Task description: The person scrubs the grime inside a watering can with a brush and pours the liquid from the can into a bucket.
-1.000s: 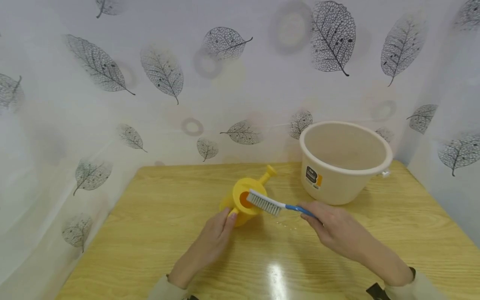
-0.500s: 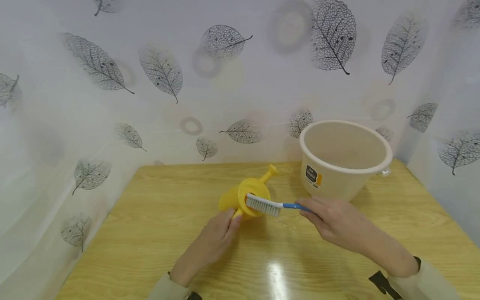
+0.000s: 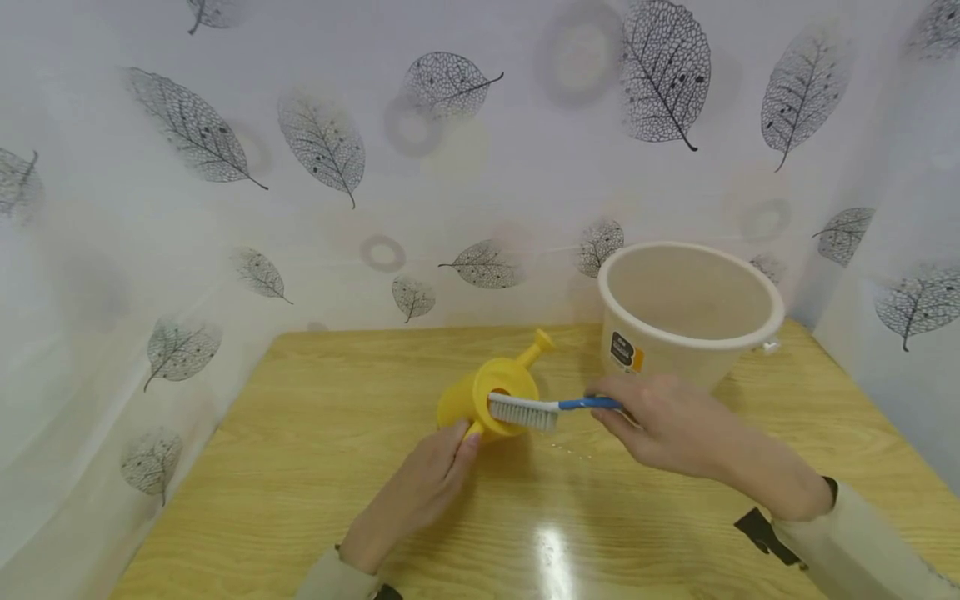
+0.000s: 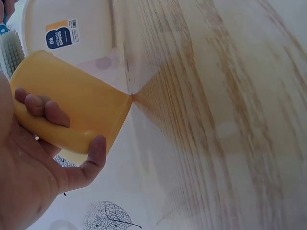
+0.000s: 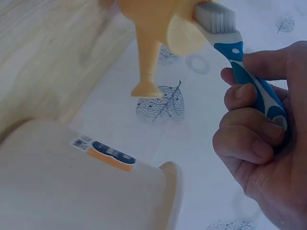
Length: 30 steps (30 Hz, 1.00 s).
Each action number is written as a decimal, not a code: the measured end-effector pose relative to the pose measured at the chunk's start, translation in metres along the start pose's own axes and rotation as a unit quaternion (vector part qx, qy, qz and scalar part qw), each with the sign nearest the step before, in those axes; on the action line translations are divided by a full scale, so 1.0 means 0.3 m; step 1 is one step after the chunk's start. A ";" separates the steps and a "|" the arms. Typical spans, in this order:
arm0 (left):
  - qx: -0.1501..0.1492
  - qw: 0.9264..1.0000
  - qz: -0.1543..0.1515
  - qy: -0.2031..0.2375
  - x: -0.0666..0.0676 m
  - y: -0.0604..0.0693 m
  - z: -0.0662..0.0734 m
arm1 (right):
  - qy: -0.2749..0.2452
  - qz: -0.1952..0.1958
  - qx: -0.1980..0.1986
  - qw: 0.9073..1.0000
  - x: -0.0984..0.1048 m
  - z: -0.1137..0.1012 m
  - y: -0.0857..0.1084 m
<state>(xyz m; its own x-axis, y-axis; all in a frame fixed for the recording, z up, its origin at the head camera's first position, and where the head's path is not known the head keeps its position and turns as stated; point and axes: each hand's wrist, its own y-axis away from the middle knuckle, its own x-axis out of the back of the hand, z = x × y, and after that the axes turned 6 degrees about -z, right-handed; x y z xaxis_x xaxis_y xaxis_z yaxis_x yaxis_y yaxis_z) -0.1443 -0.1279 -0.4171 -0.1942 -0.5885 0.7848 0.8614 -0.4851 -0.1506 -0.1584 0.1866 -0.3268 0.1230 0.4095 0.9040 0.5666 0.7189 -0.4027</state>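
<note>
Brush (image 3: pixel 523 412), gripped in the right hand (image 3: pixel 667 427), has its tip at the mouth of the tilted can (image 3: pixel 459 403), whose handle (image 4: pixel 60 137) the left hand (image 3: pixel 422 485) clasps over the table (image 3: pixel 300 433). Beyond the right hand stands the bucket (image 3: pixel 678 358).

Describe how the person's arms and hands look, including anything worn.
The left grip and right grip are bare hands, ungloved. The left sleeve and right sleeve are pale cream, with a dark strap-like piece by each.
</note>
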 end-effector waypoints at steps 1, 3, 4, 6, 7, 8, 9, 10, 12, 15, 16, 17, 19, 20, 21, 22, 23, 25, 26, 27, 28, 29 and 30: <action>-0.001 1.000 -0.002 0.002 0.000 0.000 0.000 | -0.001 -0.003 0.002 1.000 0.007 0.000 -0.007; -0.001 1.000 -0.005 0.008 0.002 0.001 0.000 | -0.002 -0.009 0.007 1.000 0.019 0.000 -0.021; -0.001 1.000 -0.007 0.012 0.003 0.002 0.000 | -0.002 -0.012 0.009 1.000 0.024 -0.001 -0.028; -0.002 1.000 -0.008 0.020 0.005 0.003 0.000 | 0.003 -0.021 0.011 1.000 0.033 -0.004 -0.041; -0.003 1.000 -0.008 0.022 0.005 0.003 0.000 | 0.007 -0.026 0.012 1.000 0.037 -0.006 -0.047; -0.003 1.000 -0.008 0.022 0.005 0.003 0.000 | 0.011 -0.030 0.012 0.999 0.041 -0.007 -0.053; -0.004 1.000 -0.009 0.020 0.004 0.002 -0.002 | 0.013 -0.034 0.012 0.999 0.045 -0.008 -0.058; -0.006 1.000 -0.009 0.016 0.003 0.001 -0.003 | 0.015 -0.038 0.011 0.999 0.050 -0.009 -0.063; -0.008 1.000 -0.009 0.011 0.002 0.000 -0.004 | 0.014 -0.047 0.010 0.999 0.057 -0.011 -0.073; -0.009 1.000 -0.009 0.008 0.000 -0.001 -0.005 | 0.011 -0.053 0.013 0.998 0.064 -0.011 -0.086; -0.009 1.000 -0.008 0.009 0.000 0.000 -0.004 | 0.011 -0.053 0.016 0.998 0.065 -0.010 -0.089; -0.008 1.000 -0.008 0.010 0.000 0.000 -0.003 | 0.008 -0.052 0.018 0.998 0.065 -0.010 -0.092; -0.007 1.000 -0.009 0.010 -0.001 0.001 -0.001 | 0.007 -0.051 0.023 0.998 0.062 -0.009 -0.097; -0.007 1.000 -0.010 0.010 -0.001 0.001 0.001 | 0.005 -0.052 0.024 0.998 0.060 -0.008 -0.100; -0.006 1.000 -0.011 0.009 -0.002 0.001 0.002 | 0.005 -0.055 0.024 0.998 0.058 -0.008 -0.103; -0.006 1.000 -0.012 0.008 -0.002 0.001 0.004 | 0.002 -0.061 0.021 0.998 0.055 -0.007 -0.106; -0.003 1.000 -0.013 0.006 -0.004 0.000 0.006 | 0.001 -0.067 0.017 0.998 0.052 -0.007 -0.109; 0.000 1.000 -0.015 0.005 -0.007 -0.001 0.009 | 0.001 -0.080 0.008 0.997 0.044 -0.007 -0.116; 0.001 1.000 -0.015 0.006 -0.007 -0.002 0.011 | 0.000 -0.087 0.003 0.996 0.039 -0.007 -0.120; 0.003 1.000 -0.015 0.006 -0.008 -0.002 0.012 | -0.003 -0.094 -0.003 0.996 0.034 -0.007 -0.124; 0.005 1.000 -0.014 0.005 -0.009 -0.002 0.013 | -0.006 -0.099 -0.008 0.995 0.028 -0.008 -0.127; 0.008 1.000 -0.015 0.006 -0.009 -0.002 0.014 | -0.008 -0.102 -0.013 0.995 0.022 -0.008 -0.130; 0.009 1.000 -0.016 0.009 -0.009 -0.001 0.015 | -0.010 -0.104 -0.016 0.994 0.015 -0.007 -0.131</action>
<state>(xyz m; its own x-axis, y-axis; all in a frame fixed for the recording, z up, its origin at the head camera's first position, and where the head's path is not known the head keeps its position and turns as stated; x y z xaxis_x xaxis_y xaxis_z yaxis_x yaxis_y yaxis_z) -0.1421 -0.1232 -0.4166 -0.2296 -0.5839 0.7787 0.8633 -0.4917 -0.1141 -0.1785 0.1589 -0.3064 -0.0166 0.2653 0.9640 0.6040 0.7710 -0.2018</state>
